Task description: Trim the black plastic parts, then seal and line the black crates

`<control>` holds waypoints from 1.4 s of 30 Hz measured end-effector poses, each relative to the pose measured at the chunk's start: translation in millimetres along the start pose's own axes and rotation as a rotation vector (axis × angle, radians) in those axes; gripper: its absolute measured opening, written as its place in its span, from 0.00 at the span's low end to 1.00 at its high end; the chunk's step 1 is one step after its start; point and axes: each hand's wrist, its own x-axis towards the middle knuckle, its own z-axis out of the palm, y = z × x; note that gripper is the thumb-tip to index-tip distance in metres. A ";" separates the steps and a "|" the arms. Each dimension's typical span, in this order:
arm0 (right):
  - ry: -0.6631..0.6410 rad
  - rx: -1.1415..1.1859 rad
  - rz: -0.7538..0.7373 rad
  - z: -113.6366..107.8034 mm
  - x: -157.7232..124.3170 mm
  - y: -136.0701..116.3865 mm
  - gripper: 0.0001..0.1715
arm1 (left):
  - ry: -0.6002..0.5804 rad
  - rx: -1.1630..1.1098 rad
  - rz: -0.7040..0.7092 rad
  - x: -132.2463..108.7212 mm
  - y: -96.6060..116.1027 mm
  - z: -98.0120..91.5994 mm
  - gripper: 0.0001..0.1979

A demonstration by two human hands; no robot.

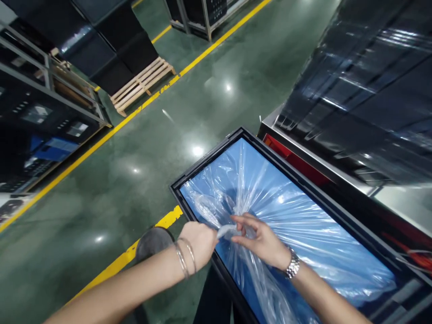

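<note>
While my left hand [199, 240] closes in a fist around a twisted end of clear plastic film [225, 231], my right hand [259, 240] sits just beside it, its thumb and fingers curved on either side of the same twist. I cannot tell whether those right fingers [245, 220] are actually pinching the film or only touching it. The film spreads from that twist in stretched folds across a blue-lit black-framed panel [209, 164], which runs from the middle of the frame to the lower right and sits at a slant under my hands. Two thin bangles [182, 258] circle my left wrist, and a metal link watch [293, 265] sits on my right.

Along the panel's upper right edge lies a large black-wrapped stack [357, 90] with a red strip [293, 157] below it. Past my left wrist, a yellow floor line [114, 130] crosses the green polished floor [84, 216]. A wooden pallet [141, 84] sits at upper left of centre, beside a metal rack [50, 76] at the far upper left.
</note>
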 end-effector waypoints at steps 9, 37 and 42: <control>0.137 -0.320 -0.309 21.0 -11.3 7.1 0.28 | 0.495 -0.676 0.420 9.5 38.3 -13.7 0.13; 0.520 -0.336 -0.105 29.2 -11.4 -3.4 0.15 | 0.406 -1.096 0.068 58.1 8.9 49.9 0.09; 0.583 -0.581 -0.244 37.2 -15.2 -12.8 0.10 | 0.456 -0.961 0.142 50.8 8.7 48.5 0.10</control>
